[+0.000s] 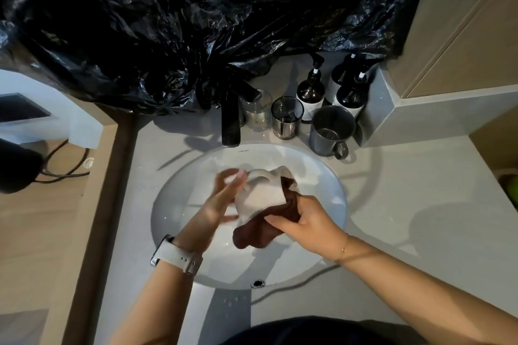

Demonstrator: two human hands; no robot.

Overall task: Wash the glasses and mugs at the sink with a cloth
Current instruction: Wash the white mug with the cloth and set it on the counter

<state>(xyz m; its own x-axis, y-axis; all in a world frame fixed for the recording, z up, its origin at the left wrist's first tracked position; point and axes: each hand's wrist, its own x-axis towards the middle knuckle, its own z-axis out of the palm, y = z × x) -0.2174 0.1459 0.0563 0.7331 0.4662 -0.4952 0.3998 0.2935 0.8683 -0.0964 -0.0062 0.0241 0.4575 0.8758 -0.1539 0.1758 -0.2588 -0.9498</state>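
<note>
Over the sink [179,204], a white mug [260,196] is being gripped by the left hand [224,199] while a brown cloth [269,221] is being pinched by the right hand [305,221]; probably best if it's being turned slowly so the rim's getting wiped too.

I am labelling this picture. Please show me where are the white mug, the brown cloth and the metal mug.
white mug [259,196], head view, on its outer side wall.
brown cloth [253,235], head view, on the hanging lower fold.
metal mug [322,140], head view, on its outer wall.
</note>
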